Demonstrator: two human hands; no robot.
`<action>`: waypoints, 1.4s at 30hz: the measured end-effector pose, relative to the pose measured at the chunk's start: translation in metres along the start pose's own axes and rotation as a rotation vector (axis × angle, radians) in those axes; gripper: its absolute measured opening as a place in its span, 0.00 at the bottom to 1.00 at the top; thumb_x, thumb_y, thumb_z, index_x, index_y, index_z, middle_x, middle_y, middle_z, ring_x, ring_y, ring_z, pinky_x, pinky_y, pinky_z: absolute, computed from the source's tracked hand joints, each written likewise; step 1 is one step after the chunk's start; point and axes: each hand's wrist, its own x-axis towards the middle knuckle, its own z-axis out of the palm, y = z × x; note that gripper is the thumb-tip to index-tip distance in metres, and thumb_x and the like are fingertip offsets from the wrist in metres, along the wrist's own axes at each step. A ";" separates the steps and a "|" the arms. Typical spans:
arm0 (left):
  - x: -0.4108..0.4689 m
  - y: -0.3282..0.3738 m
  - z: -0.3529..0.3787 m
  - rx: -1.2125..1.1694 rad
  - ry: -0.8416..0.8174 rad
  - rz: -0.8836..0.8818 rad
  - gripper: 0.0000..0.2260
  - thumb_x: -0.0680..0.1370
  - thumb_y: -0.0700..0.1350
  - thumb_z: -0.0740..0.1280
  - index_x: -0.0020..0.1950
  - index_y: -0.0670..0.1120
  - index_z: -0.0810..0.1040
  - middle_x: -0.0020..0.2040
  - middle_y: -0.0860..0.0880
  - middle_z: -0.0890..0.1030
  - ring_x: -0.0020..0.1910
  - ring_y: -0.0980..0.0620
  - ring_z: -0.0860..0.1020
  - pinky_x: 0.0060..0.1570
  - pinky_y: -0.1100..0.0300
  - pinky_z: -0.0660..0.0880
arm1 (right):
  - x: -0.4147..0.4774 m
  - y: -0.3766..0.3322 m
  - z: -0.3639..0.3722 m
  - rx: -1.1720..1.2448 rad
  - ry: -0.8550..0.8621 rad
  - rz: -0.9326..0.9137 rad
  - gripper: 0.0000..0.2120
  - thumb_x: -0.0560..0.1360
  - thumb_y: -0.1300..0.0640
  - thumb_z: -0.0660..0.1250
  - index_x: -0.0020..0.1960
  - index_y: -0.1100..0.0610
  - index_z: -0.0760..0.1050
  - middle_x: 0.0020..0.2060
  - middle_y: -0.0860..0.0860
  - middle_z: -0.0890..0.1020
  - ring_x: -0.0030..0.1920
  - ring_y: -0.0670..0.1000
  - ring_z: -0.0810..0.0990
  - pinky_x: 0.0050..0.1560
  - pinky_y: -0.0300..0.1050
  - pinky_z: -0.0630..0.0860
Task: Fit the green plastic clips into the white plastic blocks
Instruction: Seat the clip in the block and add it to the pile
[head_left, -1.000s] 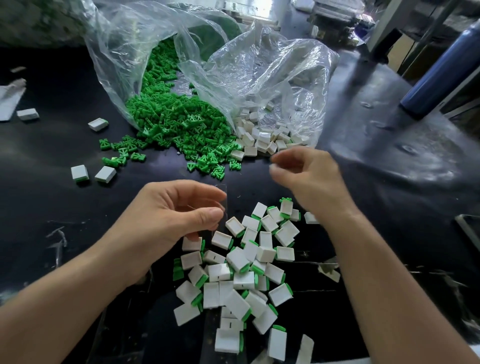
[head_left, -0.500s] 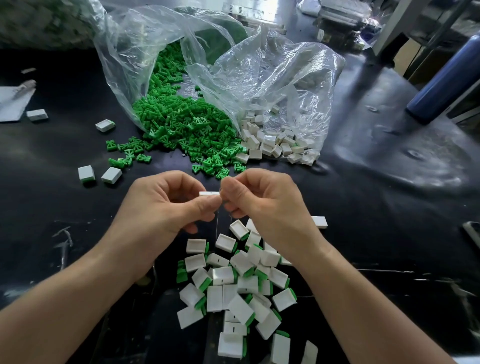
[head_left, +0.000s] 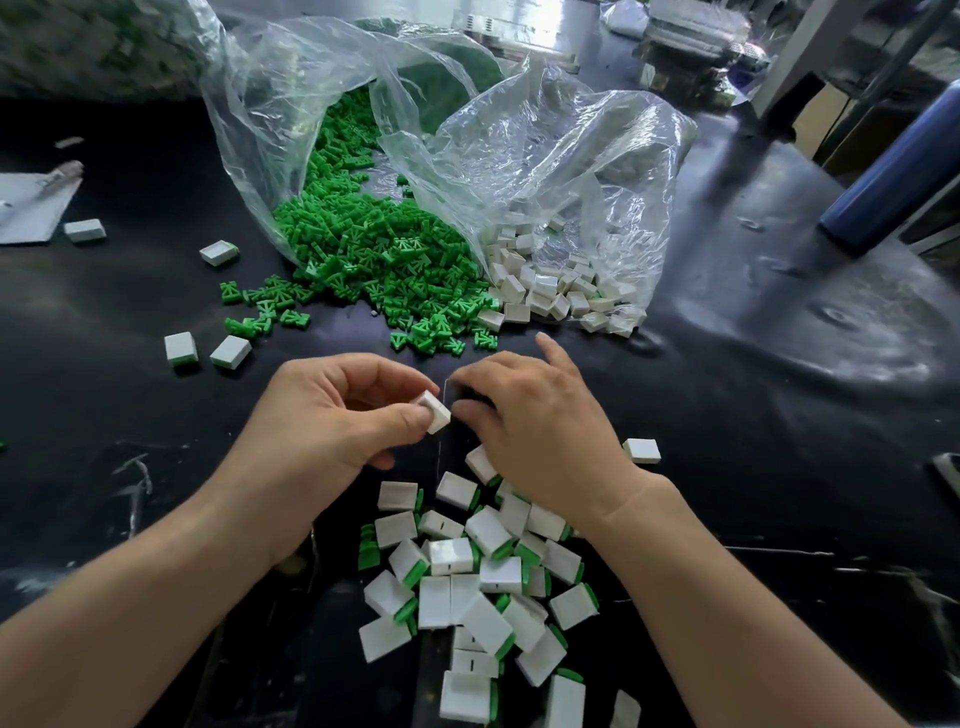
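My left hand (head_left: 332, 415) pinches a white block (head_left: 434, 411) between thumb and fingertips, tilted, above the black table. My right hand (head_left: 530, 431) sits just right of it, back up and fingers curled, with its thumb tip against the block's edge. What lies under its fingers is hidden, and no green clip shows there. Loose green clips (head_left: 374, 270) spill from a clear bag (head_left: 291, 130). Bare white blocks (head_left: 561, 291) lie in a second clear bag (head_left: 571, 150). Below my hands lies a heap of blocks fitted with clips (head_left: 467, 571).
Stray blocks (head_left: 179, 348) lie at the left and a single block (head_left: 642, 450) lies at the right. A sheet of paper (head_left: 26, 208) is at the far left. A blue cylinder (head_left: 893, 171) leans at the far right. Machinery stands behind the bags.
My right hand came back from near the white blocks' bag to my left hand. A white block now shows in my left hand, tilted more than half a second ago.
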 end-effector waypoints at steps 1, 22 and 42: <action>0.000 0.000 0.000 0.008 -0.001 -0.003 0.06 0.68 0.34 0.72 0.36 0.44 0.83 0.35 0.46 0.84 0.31 0.58 0.79 0.27 0.68 0.74 | -0.001 0.000 -0.001 -0.006 0.012 0.003 0.12 0.77 0.55 0.62 0.59 0.54 0.75 0.55 0.49 0.78 0.57 0.51 0.74 0.67 0.42 0.48; 0.000 0.000 0.000 0.001 -0.032 0.003 0.07 0.68 0.31 0.71 0.37 0.43 0.79 0.37 0.42 0.83 0.34 0.51 0.82 0.29 0.66 0.77 | -0.007 0.001 -0.016 0.616 0.089 0.225 0.07 0.74 0.59 0.67 0.41 0.47 0.74 0.33 0.41 0.75 0.35 0.38 0.73 0.38 0.28 0.68; -0.001 0.002 0.001 -0.032 -0.082 0.038 0.09 0.58 0.44 0.72 0.38 0.46 0.83 0.31 0.46 0.83 0.29 0.57 0.79 0.29 0.68 0.75 | -0.014 -0.011 -0.019 0.685 0.078 0.090 0.04 0.72 0.63 0.69 0.43 0.56 0.81 0.31 0.40 0.77 0.34 0.38 0.75 0.38 0.28 0.70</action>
